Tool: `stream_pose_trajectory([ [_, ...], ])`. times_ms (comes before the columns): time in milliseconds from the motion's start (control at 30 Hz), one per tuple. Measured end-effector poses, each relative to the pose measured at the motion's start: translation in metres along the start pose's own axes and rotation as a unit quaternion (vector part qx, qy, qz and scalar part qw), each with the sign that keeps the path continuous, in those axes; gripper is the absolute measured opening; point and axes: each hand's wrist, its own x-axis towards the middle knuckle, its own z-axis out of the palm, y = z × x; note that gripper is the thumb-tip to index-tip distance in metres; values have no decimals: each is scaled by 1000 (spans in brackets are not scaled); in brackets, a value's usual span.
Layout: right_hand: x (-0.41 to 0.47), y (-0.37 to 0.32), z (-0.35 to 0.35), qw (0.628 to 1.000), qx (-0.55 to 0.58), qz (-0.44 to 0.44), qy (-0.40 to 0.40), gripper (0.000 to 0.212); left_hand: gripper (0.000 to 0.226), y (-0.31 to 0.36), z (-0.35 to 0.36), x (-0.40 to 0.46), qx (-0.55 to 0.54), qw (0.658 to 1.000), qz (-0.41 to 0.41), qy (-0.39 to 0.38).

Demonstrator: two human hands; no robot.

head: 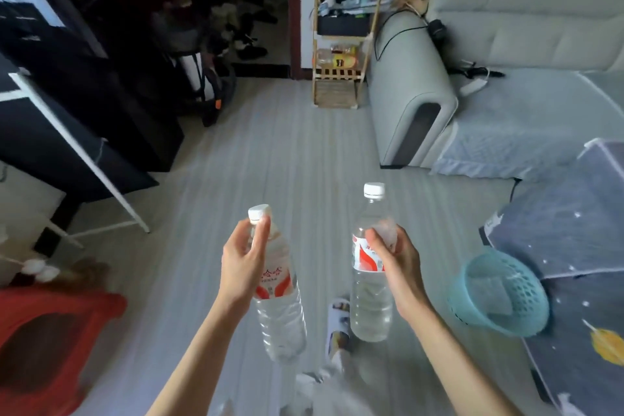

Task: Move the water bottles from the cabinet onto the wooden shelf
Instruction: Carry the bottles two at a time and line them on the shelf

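Two water bottles are in the air above the floor (270, 145): the left bottle (277, 284) is gripped near its neck by the left hand (244, 260), the right bottle (369, 277) around its label by the right hand (396, 263). The wooden shelf (344, 34) stands well ahead beside the sofa (415, 91). Best carry both upright, then set them down one at a time.

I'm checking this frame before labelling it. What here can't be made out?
All in the head view:
- Left bottle: label print too blurred to read; the left hand covers its neck.
- Right bottle: the right hand hides part of the label.
- Wooden shelf: contents too small to identify.
- Red stool: cut off by the left edge, blurred.
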Motion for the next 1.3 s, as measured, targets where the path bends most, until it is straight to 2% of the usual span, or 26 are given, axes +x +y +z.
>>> stream_pose_trajectory([
  [167, 128, -36, 2, 999, 29, 28, 10, 33, 37, 33, 84, 105, -54, 998, -37, 0],
  [300, 226, -78, 4, 999, 11, 35, -41, 35, 31, 75, 139, 192, -78, 995, -56, -24],
  [400, 291, -104, 13, 997, -21, 23, -74, 39, 36, 97, 167, 254, -75, 995, -60, -19],
  [567, 400, -125, 42, 995, -60, 15, -81, 42, 36, 113, 202, 362, -81, 994, -69, 13],
  [1000, 696, -217, 113, 999, -44, 10, -3, 55, 38, 189, 298, 683, -27, 997, -11, -65],
  [1167, 794, -227, 122, 999, -34, 24, 21, 49, 46, 190, 342, 775, -45, 995, -45, -75],
  [1300, 885, -242, 130, 999, -42, 16, 9, 45, 41, 202, 380, 849, -48, 995, -46, -79],
])
